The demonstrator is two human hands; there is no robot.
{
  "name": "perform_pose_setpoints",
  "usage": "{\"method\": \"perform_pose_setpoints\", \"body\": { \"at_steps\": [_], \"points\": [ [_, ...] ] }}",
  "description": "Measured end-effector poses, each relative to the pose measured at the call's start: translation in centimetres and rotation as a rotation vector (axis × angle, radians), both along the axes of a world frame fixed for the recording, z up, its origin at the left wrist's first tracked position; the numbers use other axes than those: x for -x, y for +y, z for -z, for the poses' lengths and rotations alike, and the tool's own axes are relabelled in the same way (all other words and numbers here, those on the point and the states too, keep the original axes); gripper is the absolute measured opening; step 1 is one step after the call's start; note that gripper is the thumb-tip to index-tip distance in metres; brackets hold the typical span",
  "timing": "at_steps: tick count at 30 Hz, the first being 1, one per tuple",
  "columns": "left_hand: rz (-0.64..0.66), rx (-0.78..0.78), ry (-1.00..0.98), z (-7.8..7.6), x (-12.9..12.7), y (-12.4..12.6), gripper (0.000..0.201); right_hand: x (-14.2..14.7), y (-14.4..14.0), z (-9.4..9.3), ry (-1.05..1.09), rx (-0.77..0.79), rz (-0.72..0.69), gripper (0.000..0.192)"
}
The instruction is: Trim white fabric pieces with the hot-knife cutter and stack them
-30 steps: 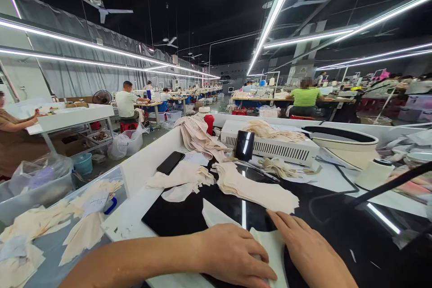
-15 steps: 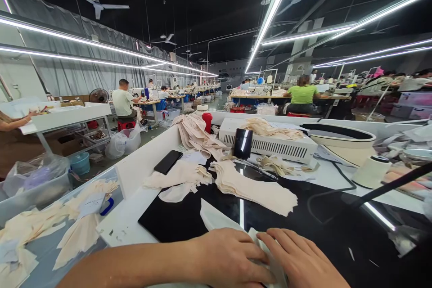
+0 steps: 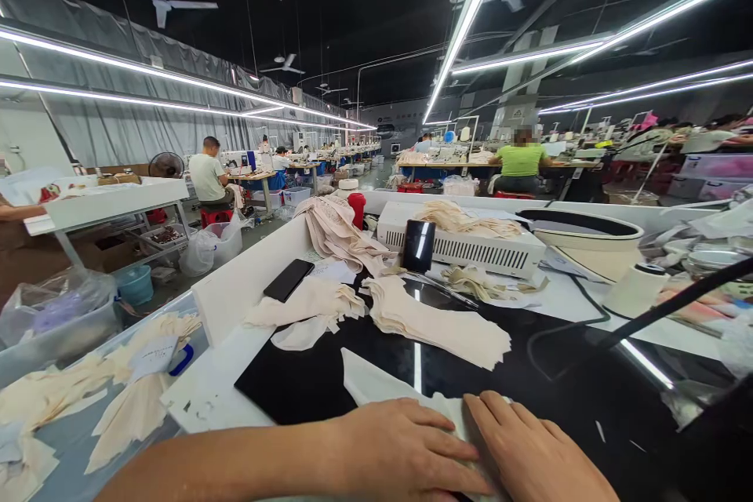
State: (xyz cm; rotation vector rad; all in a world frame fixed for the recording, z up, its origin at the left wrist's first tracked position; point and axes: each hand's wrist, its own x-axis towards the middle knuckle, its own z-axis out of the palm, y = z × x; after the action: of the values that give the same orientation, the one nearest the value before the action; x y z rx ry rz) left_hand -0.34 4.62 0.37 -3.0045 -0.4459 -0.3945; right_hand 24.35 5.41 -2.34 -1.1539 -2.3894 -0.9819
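Observation:
A thin off-white fabric piece (image 3: 370,380) lies on the glossy black panel at the front of the bench. My left hand (image 3: 405,443) rests on it with fingers stretched out flat, pointing right. My right hand (image 3: 529,443) lies palm down over the fabric's right part, its extended fingers close to my left fingertips. Both hands hide the fabric's near portion. Just beyond them is a stack of cream cut pieces (image 3: 432,321), and to its left a smaller bunch of cream pieces (image 3: 311,312).
A black phone (image 3: 288,280) lies at left, and a dark upright device (image 3: 418,245) leans by a white vented box (image 3: 464,247). A thread cone (image 3: 635,290) stands right, near a black cable arm (image 3: 676,302). Cream pieces (image 3: 129,416) fill the left side. Co-workers sit farther off.
The fabric's edge between my hands has shifted, and my fingers now lie flatter over it. My right hand has moved slightly right. The whole view has shifted a little.

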Motion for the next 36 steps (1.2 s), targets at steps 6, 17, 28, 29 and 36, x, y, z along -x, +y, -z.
{"method": "perform_pose_setpoints", "body": {
  "at_steps": [6,17,28,29,36],
  "points": [
    [-0.196,0.150,-0.065,-0.8,2.4,-0.5,0.048,0.6,-0.4,-0.3,0.044,0.010,0.021,0.036],
    [-0.431,0.156,-0.069,-0.9,7.1,-1.2,0.037,1.4,-0.7,-0.8,-0.039,-0.053,0.065,0.040],
    [-0.391,-0.017,-0.142,-1.4,7.9,-1.9,0.023,2.4,-6.5,-6.9,0.149,-0.107,-0.072,0.047],
    [-0.360,-0.018,-0.156,-1.4,7.5,-2.0,0.025,2.0,-7.2,-7.9,0.221,-0.168,-0.134,0.043],
    [-0.142,0.053,-0.267,-1.7,2.8,-2.6,0.019,1.0,-7.7,-10.9,0.749,-0.019,-0.245,0.042]
  ]
}}
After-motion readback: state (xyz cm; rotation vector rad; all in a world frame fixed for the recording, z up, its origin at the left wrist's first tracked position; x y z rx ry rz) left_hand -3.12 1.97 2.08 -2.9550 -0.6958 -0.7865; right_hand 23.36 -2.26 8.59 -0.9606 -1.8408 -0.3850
